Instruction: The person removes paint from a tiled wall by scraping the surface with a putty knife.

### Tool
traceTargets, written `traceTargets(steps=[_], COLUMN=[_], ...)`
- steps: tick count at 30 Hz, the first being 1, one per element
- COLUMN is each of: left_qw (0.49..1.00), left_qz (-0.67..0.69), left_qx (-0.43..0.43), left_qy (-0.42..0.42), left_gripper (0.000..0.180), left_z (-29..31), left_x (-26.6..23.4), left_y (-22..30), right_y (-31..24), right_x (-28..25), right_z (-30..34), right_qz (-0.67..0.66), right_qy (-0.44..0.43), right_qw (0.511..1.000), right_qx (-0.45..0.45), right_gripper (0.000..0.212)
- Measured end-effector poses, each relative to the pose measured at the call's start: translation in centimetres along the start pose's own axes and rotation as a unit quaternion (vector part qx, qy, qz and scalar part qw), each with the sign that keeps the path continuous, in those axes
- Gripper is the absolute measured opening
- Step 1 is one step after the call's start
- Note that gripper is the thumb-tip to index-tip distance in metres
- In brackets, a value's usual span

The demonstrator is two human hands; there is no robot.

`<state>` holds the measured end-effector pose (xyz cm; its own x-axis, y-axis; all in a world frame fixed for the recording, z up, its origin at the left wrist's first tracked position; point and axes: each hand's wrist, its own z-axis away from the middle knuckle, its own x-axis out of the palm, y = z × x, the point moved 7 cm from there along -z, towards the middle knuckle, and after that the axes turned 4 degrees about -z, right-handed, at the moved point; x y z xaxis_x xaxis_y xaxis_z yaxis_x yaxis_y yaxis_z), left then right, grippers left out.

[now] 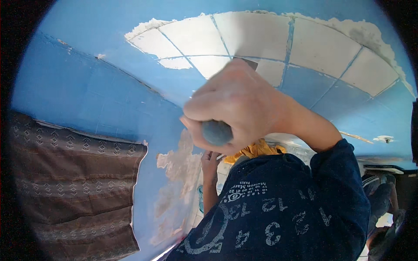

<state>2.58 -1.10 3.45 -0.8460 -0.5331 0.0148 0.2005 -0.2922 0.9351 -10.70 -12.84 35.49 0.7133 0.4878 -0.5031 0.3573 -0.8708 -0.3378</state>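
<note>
My right hand is closed round the handle of a scraper; the handle's rounded grey-blue end faces me. Beyond the knuckles, a corner of its dark blade shows against the wall, while most of the tool is hidden by the hand. In front of it are white tiles, bared in a wide band with ragged edges of blue paint around them. Lower down, my left hand hangs beside my body, partly covered. Its fingers are bent near a thin pale thing too small to name.
A blue-painted wall meets the tiled one in a corner at the left. A brown patterned curtain hangs there, beside a patch of peeled paint. Yellow cloth lies past my shirt. Another person is at the lower right.
</note>
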Motion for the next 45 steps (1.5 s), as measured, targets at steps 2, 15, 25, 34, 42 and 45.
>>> traceTargets(steps=[2,15,25,34,42,45], left_qw=[1.000,0.999,0.970,0.992,0.961,0.962], left_qz=[-0.021,0.022,-0.151,0.008,0.064,0.073], left_qx=[-0.018,-0.017,0.191,-0.018,-0.124,-0.126], left_qy=[0.010,-0.024,0.006,-0.122,-0.238,-0.229], left_gripper=[0.029,0.020,0.034,0.033,0.030,0.028], left_z=[0.4,-0.9,-4.0,-0.1,1.4,1.1], left_x=[0.0,0.9,-0.3,3.8,9.4,10.4], left_y=[0.2,-1.9,-5.6,2.9,6.9,7.0], right_y=[0.0,-1.4,-2.7,-3.0,-1.3,-1.1], right_x=[0.2,-2.2,-0.2,6.3,10.9,7.7], right_z=[0.4,3.0,4.1,6.6,11.6,12.0], right_qz=[0.004,-0.011,0.061,-0.080,-0.109,-0.221], right_qy=[-0.023,-0.018,-0.088,-0.196,-0.173,-0.070], right_qw=[1.000,1.000,0.993,0.976,0.969,0.956], right_qx=[0.019,-0.013,-0.043,0.040,0.137,0.179], right_gripper=[0.013,0.023,0.011,0.013,0.023,0.024])
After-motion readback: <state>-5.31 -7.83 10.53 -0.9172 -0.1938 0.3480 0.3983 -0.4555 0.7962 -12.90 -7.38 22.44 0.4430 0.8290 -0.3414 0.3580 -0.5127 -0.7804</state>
